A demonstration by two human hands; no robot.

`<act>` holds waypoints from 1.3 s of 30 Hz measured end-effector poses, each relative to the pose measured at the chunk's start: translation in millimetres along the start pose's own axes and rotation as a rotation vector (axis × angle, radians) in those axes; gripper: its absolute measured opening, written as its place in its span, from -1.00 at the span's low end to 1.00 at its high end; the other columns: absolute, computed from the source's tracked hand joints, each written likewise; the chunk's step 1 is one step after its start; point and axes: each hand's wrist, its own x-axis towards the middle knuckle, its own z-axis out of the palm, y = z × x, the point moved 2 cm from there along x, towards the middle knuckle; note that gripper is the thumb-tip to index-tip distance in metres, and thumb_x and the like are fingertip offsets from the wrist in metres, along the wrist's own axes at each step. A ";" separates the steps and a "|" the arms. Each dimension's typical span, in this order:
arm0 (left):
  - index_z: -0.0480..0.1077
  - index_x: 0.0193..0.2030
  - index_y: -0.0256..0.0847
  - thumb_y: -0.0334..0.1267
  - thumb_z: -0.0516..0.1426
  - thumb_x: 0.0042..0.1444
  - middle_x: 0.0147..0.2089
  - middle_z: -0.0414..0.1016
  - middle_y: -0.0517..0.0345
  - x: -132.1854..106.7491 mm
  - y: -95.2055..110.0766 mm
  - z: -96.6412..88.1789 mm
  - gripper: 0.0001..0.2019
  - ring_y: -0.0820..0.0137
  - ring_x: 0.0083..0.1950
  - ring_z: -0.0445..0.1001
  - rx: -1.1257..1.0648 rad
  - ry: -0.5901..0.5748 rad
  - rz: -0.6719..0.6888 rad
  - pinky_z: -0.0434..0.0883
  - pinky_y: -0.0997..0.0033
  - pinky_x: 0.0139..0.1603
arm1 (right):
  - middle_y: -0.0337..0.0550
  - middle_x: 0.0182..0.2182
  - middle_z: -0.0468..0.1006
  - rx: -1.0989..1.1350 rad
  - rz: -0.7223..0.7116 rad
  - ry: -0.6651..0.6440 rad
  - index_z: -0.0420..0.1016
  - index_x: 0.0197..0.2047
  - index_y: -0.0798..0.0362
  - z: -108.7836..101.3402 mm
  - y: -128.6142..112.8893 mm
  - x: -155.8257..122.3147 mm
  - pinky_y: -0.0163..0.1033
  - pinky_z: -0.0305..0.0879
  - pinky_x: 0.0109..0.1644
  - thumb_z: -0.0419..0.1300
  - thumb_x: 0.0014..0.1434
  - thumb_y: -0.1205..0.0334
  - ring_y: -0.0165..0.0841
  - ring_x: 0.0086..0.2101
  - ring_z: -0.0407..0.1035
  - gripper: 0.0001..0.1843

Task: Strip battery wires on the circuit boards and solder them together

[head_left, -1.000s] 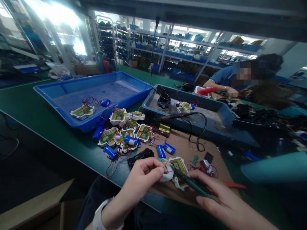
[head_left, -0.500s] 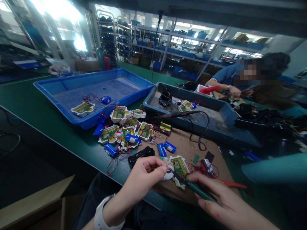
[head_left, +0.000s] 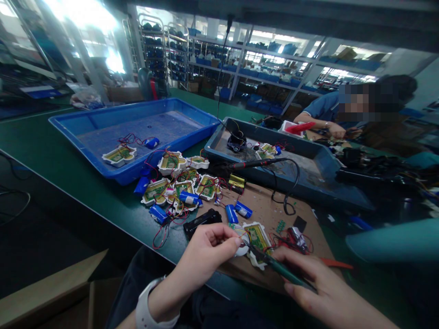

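My left hand (head_left: 211, 251), with a white band on its wrist, pinches a thin wire (head_left: 241, 234) between thumb and fingertips. Beneath those fingertips lies a white round piece (head_left: 243, 250), partly covered. My right hand (head_left: 315, 274) is wrapped round green-handled pliers (head_left: 274, 265), whose dark jaws point at the wire close to the left fingertips. Whether the jaws touch the wire is too small to tell. Just beyond the jaws sits a circuit board in a white casing (head_left: 257, 236). Blue cylindrical batteries (head_left: 243, 209) lie behind my hands.
A cardboard sheet (head_left: 274, 201) covers part of the green bench (head_left: 27, 151). Several cased boards (head_left: 207, 186) with tangled wires are heaped left of it. A blue tray (head_left: 113, 172) and a grey tray (head_left: 318, 160) stand behind. A soldering iron (head_left: 260, 162) crosses the grey tray's edge. A co-worker (head_left: 322, 109) sits opposite.
The pliers and my right hand have shifted slightly to the right and towards me. My left hand keeps its pinch, nearly in place.
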 end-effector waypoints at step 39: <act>0.49 -0.26 -0.25 -0.29 0.22 0.02 -0.38 0.63 0.11 -2.4 14.8 -46.9 -0.86 0.35 -0.32 0.63 0.234 0.455 0.326 0.59 0.45 -0.22 | -0.32 -0.56 0.36 1.088 0.067 0.464 0.24 -0.43 0.02 -27.3 -58.9 171.6 -0.40 0.30 -0.55 0.22 0.14 0.17 -0.51 -0.61 0.27 -0.77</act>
